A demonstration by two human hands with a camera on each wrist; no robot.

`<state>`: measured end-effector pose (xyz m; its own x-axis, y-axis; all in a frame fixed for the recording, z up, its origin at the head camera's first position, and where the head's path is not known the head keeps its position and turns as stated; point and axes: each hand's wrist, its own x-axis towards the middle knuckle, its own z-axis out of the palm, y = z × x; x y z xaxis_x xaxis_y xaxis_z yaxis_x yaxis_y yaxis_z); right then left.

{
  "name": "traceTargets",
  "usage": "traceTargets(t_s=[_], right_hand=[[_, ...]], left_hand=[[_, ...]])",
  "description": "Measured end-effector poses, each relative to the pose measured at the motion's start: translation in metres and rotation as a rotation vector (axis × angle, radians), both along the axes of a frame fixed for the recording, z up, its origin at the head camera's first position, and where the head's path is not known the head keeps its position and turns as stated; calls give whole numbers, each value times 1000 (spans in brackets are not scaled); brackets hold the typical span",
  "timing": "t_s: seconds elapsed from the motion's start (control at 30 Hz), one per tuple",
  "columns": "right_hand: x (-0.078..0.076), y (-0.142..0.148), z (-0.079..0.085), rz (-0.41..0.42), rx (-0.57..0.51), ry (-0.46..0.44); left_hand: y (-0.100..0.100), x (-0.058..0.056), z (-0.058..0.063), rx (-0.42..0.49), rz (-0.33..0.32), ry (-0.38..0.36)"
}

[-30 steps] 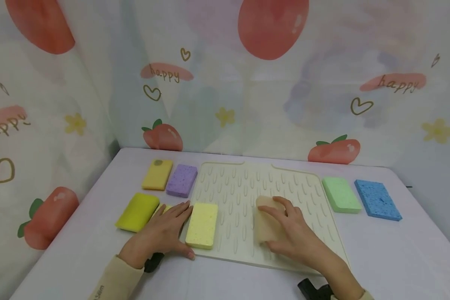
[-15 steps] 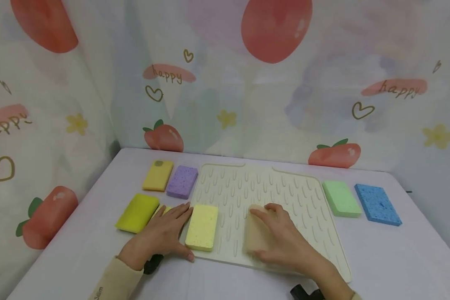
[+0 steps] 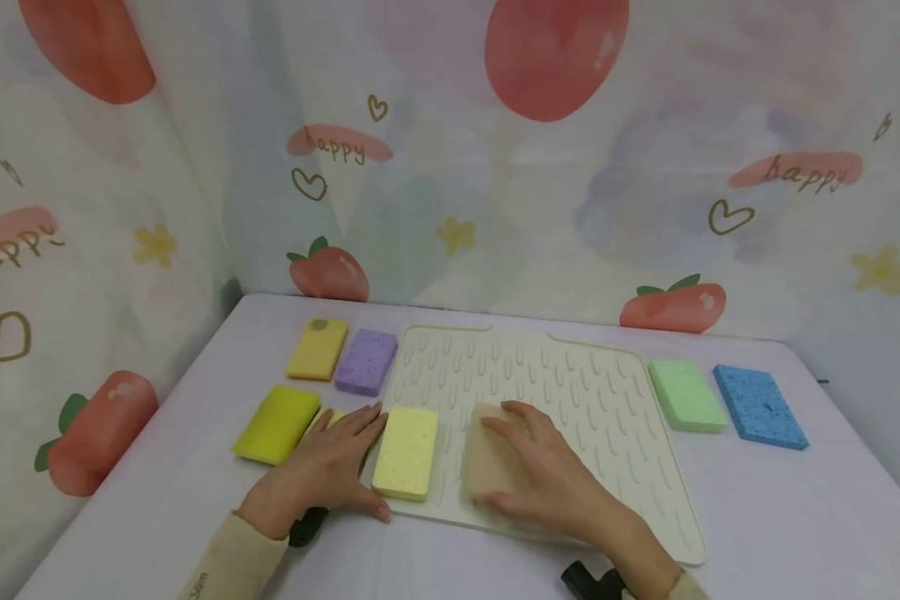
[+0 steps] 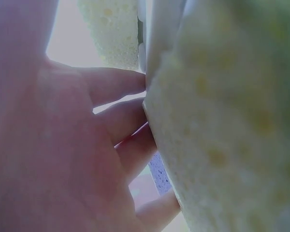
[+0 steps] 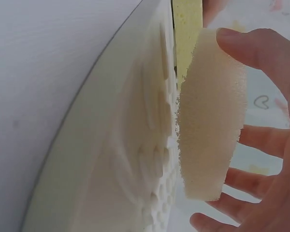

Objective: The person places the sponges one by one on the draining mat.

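My right hand (image 3: 543, 471) holds a beige sponge (image 3: 483, 462) over the ribbed cream mat (image 3: 607, 433). In the right wrist view the thumb lies on one end of that sponge (image 5: 210, 121), the fingers along its side. My left hand (image 3: 326, 471) rests at the mat's left edge, fingers extended and thumb by the front corner. Under it lies a yellow sponge (image 3: 335, 417), mostly hidden. A pale yellow sponge (image 3: 407, 454) sits on the mat between the hands. Seen from the left wrist, the fingertips meet the edge of a blurred, pale surface.
A lime sponge (image 3: 276, 423), a yellow one with a dark spot (image 3: 318, 350) and a purple one (image 3: 367, 362) lie left of the mat. Light green (image 3: 686, 396) and blue (image 3: 761, 406) sponges lie to its right. A printed curtain (image 3: 510, 192) stands behind the table.
The right hand has moved left across the mat with the beige sponge, closer to the pale yellow one. My left hand has stayed in place.
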<state>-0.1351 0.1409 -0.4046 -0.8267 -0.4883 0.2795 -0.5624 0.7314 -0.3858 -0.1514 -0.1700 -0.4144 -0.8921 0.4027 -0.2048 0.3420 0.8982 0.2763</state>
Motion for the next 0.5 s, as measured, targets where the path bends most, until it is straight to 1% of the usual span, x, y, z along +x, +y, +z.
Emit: traceTargets(t_s=[0.13,0.3,0.4,0.5], right_hand=[[-2,-5,2,14,7,-4],[0,-12,0,12,-5,-62],[2,-17,-2,27,-4,-95],[2,-21,-5,47,13,-97]], left_hand=[[2,0,1,-5,4,4],[5,2,4,-12,-5,16],[5,4,6,-14,-6,21],[4,7,8,-13,-2,25]])
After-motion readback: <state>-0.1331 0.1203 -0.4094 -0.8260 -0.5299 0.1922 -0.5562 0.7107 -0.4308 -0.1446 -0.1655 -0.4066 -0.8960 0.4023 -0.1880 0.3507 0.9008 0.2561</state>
